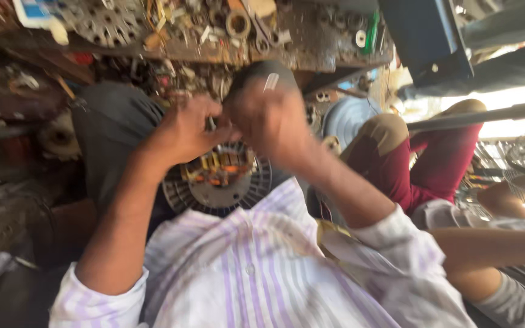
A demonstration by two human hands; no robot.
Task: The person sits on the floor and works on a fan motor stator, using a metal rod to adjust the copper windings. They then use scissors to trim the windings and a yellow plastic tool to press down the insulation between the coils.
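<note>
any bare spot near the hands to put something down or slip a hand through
Little. The shelf above is heaped with metal parts. The left hand and right hand meet over the round motor, filling the middle. The dark trouser leg left of the motor looks bare. On the right, another person's knees crowd in.

A cramped repair workshop is showing here: a grimy wooden bench [311, 51] is carrying scattered metal washers, gears and rusty scrap parts [214, 27].
</note>
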